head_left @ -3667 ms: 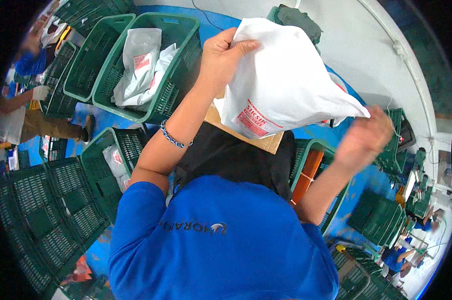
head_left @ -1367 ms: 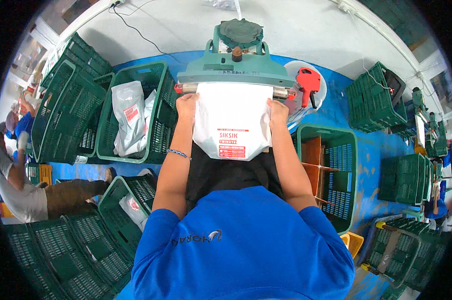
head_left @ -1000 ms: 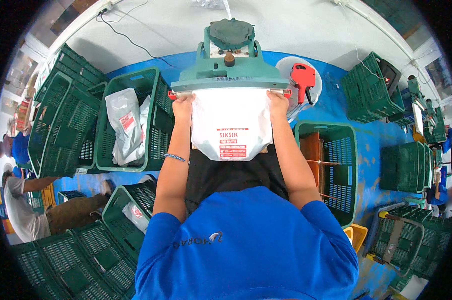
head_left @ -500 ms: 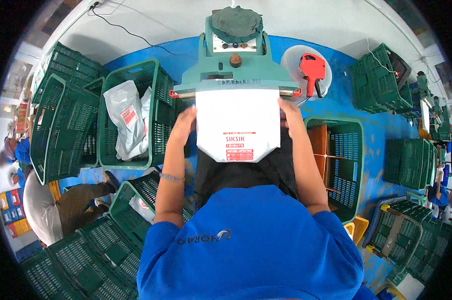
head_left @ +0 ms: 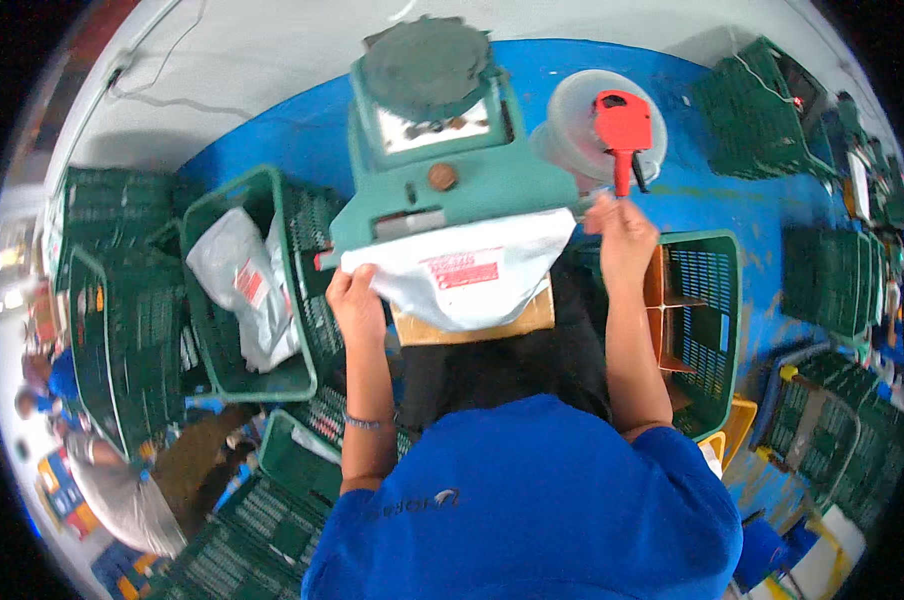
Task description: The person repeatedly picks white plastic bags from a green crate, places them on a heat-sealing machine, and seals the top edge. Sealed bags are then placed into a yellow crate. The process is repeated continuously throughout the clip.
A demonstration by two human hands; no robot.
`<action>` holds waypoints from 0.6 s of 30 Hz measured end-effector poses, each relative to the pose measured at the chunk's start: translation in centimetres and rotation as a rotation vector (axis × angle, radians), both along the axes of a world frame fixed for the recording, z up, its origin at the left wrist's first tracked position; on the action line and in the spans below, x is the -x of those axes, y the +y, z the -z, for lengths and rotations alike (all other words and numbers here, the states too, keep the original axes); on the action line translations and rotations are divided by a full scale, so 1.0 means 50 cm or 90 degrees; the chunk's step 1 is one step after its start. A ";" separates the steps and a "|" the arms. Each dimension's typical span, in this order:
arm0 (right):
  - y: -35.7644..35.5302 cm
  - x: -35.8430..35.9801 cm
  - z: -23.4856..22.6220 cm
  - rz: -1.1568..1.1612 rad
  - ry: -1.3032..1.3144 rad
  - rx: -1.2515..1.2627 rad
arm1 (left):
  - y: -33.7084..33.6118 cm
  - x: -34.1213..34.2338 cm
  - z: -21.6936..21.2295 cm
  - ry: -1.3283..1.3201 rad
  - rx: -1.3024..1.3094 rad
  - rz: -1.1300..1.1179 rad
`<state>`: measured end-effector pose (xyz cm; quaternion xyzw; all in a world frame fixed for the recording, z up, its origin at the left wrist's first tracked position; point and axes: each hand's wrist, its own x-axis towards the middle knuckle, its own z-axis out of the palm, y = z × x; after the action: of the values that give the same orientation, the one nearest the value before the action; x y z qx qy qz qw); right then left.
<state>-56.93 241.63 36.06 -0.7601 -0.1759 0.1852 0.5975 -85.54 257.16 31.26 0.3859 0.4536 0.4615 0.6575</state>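
Note:
A white plastic bag point(head_left: 450, 285) with red print spans the front of a green bag-sealing machine point(head_left: 457, 190). Its upper edge slants, higher at the right, and its lower part sags in folds. My left hand point(head_left: 360, 310) is closed on the bag's left corner. My right hand point(head_left: 624, 240) is closed at the right corner, its fingertips slightly blurred against the machine's end. Under the bag shows a tan board point(head_left: 472, 332), above my lap. A dark green cloth cover point(head_left: 427, 68) sits on top of the machine.
Left stands a green crate point(head_left: 297, 385) holding grey-white bags point(head_left: 247, 290). A red label gun point(head_left: 622, 125) rests on a round translucent tub point(head_left: 572, 150). Right is a green crate point(head_left: 732, 300) with brown dividers. A person point(head_left: 132, 490) bends at far left, among more crates.
My hands have moved from the bag's sides to its upper corners. The bag has come toward me and tilted, its lower part folding up. The whole view has turned slightly.

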 end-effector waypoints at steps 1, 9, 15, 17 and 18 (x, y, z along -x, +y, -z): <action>0.007 -0.051 0.011 0.065 -0.149 0.044 | 0.009 -0.010 0.001 -0.041 -0.014 0.000; 0.099 -0.363 0.321 -0.013 -0.448 0.750 | 0.005 -0.019 0.028 -0.091 0.052 0.005; 0.023 -0.328 0.201 -0.086 0.255 0.112 | 0.006 0.011 0.048 -0.143 0.034 0.062; -0.054 -0.247 0.178 -0.065 0.336 -0.192 | 0.006 0.033 0.054 -0.212 0.061 0.063; -0.105 -0.201 0.168 -0.116 0.287 -0.290 | -0.003 0.043 0.058 -0.270 0.058 0.053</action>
<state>-46.86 236.41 27.66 -0.5281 -0.1436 0.3573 0.7569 -87.69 257.03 28.36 0.2685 0.3091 0.4839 0.7734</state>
